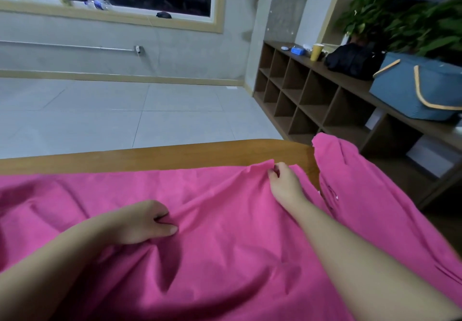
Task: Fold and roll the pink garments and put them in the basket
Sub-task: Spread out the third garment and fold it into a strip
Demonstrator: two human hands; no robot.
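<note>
A pink garment point(225, 233) is lying spread across the wooden desk point(155, 155), its right part hanging over the desk's right edge. The left hand point(147, 223) is pinching a fold of the cloth near its middle, while the right hand point(283, 181) is gripping the garment's far edge by the desk's rim. The blue basket point(415, 88) is sitting well apart on the cubby shelf point(325, 90) to the right.

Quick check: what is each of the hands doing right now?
Left hand: pinches a fold of the pink garment.
Right hand: pinches the garment's far edge.
</note>
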